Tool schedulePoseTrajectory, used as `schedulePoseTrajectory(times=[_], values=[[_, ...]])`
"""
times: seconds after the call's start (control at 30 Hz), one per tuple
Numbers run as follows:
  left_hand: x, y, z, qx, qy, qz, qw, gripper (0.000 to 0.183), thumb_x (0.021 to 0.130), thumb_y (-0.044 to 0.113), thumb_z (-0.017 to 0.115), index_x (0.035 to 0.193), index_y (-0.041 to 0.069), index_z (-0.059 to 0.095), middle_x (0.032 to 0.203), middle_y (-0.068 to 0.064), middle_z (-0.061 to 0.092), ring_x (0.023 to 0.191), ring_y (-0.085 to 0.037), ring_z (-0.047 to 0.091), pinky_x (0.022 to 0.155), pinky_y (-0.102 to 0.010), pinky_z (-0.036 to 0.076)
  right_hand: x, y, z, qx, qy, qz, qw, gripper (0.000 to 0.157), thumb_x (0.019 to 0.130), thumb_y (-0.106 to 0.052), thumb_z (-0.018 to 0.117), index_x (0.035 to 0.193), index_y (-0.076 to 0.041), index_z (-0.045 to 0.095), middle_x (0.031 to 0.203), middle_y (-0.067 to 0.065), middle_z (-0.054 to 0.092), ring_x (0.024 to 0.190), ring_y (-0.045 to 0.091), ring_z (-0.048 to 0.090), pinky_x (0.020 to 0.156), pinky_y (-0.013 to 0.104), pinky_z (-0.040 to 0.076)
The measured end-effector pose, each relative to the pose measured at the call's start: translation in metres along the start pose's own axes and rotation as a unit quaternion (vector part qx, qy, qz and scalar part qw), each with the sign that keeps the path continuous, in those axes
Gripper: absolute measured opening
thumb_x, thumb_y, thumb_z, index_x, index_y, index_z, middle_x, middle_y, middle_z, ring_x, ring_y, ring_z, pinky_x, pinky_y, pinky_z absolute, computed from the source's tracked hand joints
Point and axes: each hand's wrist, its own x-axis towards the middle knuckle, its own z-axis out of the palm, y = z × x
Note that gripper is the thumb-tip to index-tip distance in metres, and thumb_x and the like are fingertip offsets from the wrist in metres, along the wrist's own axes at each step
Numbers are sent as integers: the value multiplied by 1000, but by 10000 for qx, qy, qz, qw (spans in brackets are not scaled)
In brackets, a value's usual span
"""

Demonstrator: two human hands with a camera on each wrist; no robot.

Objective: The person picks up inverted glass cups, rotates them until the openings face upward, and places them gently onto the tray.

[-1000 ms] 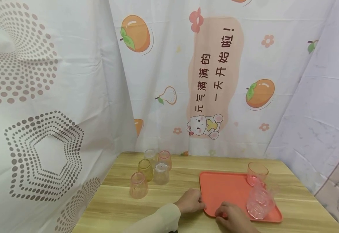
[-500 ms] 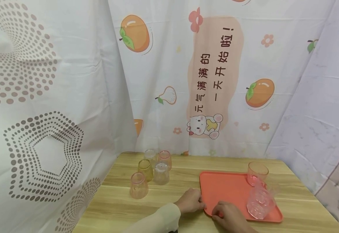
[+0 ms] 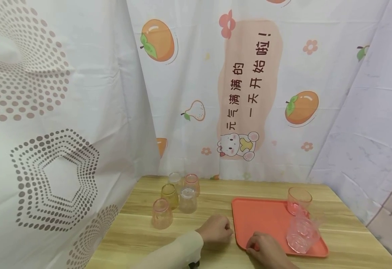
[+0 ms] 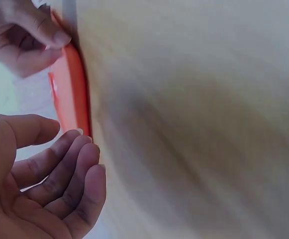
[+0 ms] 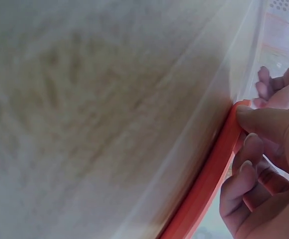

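An orange-red tray [image 3: 258, 216] lies on the wooden table in the head view. My right hand [image 3: 266, 248] holds its near edge by the left corner; in the right wrist view the thumb [image 5: 263, 119] presses the rim, with the fingers curled behind it. My left hand [image 3: 216, 229] is just off the tray's left side. Its fingers [image 4: 79, 174] are loosely bent and hold nothing in the left wrist view. On the tray's right part are a pink clear cup [image 3: 299, 196] and a faceted, clear pinkish vessel [image 3: 302, 235].
Several clear glasses stand in a group at the back left, among them a yellow one [image 3: 170, 196], a colourless one [image 3: 188, 201] and a pinkish one nearest me [image 3: 162, 215]. Printed curtains [image 3: 196, 74] hang behind and beside the table [image 3: 132, 231].
My left hand has let go of the tray's left edge and drawn slightly left. My right hand shifted a little left along the near edge, then stayed there.
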Motion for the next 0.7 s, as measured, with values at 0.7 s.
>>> schedulePoseTrajectory(times=[0.7], values=[[-44, -41, -101, 152, 425, 339, 9984, 31, 98, 5, 62, 68, 13, 59, 56, 12, 47, 46, 1, 40, 44, -15, 35, -1, 3, 1, -85, 235, -265, 9993, 15, 81, -22, 87, 78, -26, 73, 80, -20, 57, 71, -1, 54, 60, 28, 46]])
